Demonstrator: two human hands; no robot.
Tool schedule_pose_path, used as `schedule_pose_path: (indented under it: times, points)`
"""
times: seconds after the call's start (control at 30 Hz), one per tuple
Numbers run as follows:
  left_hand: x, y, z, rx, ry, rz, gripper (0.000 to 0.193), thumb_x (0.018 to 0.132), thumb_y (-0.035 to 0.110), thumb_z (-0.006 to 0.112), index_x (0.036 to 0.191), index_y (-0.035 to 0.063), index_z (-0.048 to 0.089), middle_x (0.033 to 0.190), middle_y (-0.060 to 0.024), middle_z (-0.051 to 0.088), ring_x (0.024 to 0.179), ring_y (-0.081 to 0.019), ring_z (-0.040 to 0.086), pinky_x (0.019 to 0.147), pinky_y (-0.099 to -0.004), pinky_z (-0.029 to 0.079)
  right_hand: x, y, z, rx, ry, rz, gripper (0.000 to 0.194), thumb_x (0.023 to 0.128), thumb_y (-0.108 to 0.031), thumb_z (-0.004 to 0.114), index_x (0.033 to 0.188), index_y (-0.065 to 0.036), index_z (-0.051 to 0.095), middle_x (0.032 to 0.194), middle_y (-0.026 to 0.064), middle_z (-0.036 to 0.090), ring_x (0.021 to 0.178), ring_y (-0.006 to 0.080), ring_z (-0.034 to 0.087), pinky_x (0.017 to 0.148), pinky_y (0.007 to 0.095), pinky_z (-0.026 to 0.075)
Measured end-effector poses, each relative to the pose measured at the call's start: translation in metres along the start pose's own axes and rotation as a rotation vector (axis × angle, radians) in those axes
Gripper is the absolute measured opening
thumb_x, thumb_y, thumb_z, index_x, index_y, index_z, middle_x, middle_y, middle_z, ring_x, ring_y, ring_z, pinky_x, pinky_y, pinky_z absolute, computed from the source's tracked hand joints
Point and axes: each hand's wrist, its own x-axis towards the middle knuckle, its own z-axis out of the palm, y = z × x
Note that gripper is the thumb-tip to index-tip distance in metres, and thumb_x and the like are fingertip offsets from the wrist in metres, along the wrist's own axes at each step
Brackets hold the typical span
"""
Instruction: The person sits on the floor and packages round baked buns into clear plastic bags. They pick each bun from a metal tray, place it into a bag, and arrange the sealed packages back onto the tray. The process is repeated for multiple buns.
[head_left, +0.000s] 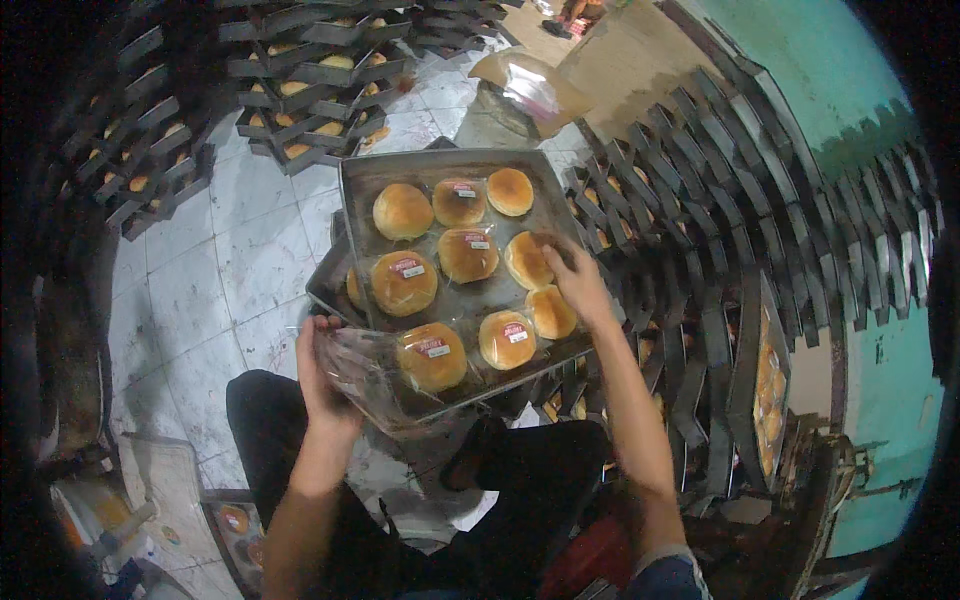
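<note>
A dark metal baking tray (480, 166) lies before me with round golden buns on it. Several buns, such as the middle one (468, 255), are in clear plastic bags with a red printed label and a white sticker. Others, like the bun at the far right corner (510, 191), look bare. My left hand (324, 375) grips a bunch of clear plastic bags (360, 367) at the tray's near left corner. On the right side, the fingers of my right hand (577, 277) hold the edge of a bare bun (525, 259). Another bare bun (552, 312) touches it on the near side.
Beneath the tray, another tray (324, 281) sticks out at left. Stacked trays of bread stand at the far left (319, 90) and along the right (675, 172). A brown sack (536, 90) lies beyond the tray. A white board (161, 487) is at lower left.
</note>
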Motion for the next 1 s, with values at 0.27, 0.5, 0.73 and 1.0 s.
schedule_pose_path:
  times: [0.27,0.5,0.73,1.0]
  points:
    - [0.006,-0.004,0.008,-0.113,-0.137,-0.100,0.029,0.098,0.041,0.056,0.091,0.0131,0.060,0.090,0.0000,0.061,0.086,-0.0175,0.060,0.075,-0.0330,0.051,0.082,0.099,0.029,-0.700,-0.337,0.074,0.049,0.088,-0.043,0.064,0.122,-0.008,0.064,0.128,0.0217,0.058,0.122,0.0363,0.054,0.104,0.0439,0.042]
    - [0.009,-0.013,0.006,-0.214,-0.181,-0.244,0.032,0.095,0.047,0.058,0.089,0.0153,0.056,0.091,0.0006,0.057,0.089,-0.0194,0.057,0.078,-0.0391,0.050,0.108,0.047,-0.006,-0.921,-0.862,0.081,0.074,0.061,-0.048,0.083,0.121,-0.008,0.065,0.111,0.0200,0.069,0.121,0.0366,0.056,0.103,0.0425,0.045]
    - [0.010,-0.021,0.005,-0.103,-0.182,-0.222,0.032,0.096,0.047,0.056,0.089,0.0163,0.059,0.089,0.0012,0.060,0.089,-0.0211,0.058,0.077,-0.0430,0.050,0.063,0.077,-0.059,-0.327,-0.486,0.328,0.077,0.061,-0.028,0.091,0.124,0.003,0.058,0.116,0.0161,0.067,0.099,0.0331,0.068,0.087,0.0425,0.057]
    - [0.007,-0.022,-0.004,-0.086,-0.259,-0.201,0.032,0.097,0.047,0.054,0.093,0.0158,0.061,0.090,0.0004,0.063,0.089,-0.0234,0.059,0.075,-0.0413,0.052,-0.060,0.024,-0.057,1.014,0.052,0.613,0.059,0.092,-0.023,0.068,0.137,0.003,0.042,0.132,0.0191,0.058,0.115,0.0346,0.063,0.091,0.0508,0.058]
